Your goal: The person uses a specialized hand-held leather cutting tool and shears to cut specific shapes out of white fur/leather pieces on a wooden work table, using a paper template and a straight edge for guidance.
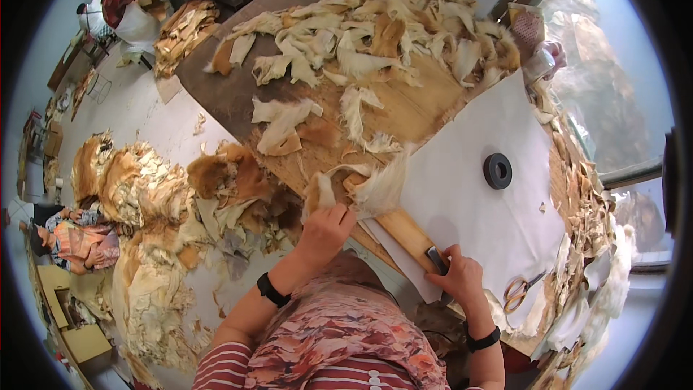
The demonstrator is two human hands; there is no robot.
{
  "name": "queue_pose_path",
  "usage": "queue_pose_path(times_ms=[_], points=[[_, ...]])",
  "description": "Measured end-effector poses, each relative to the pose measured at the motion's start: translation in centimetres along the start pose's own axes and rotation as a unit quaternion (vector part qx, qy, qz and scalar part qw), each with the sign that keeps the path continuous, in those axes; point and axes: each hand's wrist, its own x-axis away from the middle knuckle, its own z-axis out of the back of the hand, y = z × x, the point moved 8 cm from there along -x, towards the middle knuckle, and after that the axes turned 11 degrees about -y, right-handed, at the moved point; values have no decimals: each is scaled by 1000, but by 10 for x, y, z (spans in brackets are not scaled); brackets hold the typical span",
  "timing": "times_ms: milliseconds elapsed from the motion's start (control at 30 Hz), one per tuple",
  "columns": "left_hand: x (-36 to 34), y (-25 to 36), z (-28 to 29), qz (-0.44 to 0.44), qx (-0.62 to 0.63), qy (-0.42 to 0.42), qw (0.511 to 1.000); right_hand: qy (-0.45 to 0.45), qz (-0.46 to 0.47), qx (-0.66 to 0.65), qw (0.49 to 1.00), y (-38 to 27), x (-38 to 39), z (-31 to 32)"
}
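My left hand pinches the near edge of a pale cream and tan fur scrap at the table's front edge. My right hand is closed on a small flat metal tool, silver and dark, perhaps a cutting blade; its exact kind is not clear. The tool lies at the near end of a narrow wooden board. That board rests beside a large white sheet, and its far end meets the fur scrap. Scissors with orange-brown handles lie right of my right hand.
A black tape roll sits on the white sheet. Many fur scraps cover the wooden table's far side. Fur heaps lie on the floor at left, and more pieces line the right edge. Other people are at left.
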Motion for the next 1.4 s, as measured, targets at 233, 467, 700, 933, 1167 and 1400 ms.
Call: queue_pose_path(times_ms=[233, 467, 700, 933, 1167, 1400], points=[[-13, -59, 77, 92, 312, 116, 939, 8, -13, -16, 1000, 5, 1, -1], [-117, -109, 146, 35, 553, 244, 796, 16, -3, -25, 1000, 4, -1, -2], [-149, -61, 49, -28, 77, -2, 997, 12, -33, -38, 999, 9, -1, -3], [-145, -40, -9, -67, -41, -91, 993, 23, -31, -51, 998, 12, -1, -5], [-187, -63, 43, 11, 54, 106, 993, 14, -45, -42, 998, 13, 1, -6], [-200, -70, 0, 31, -137, 82, 987, -15, -64, -26, 997, 11, -9, -5]])
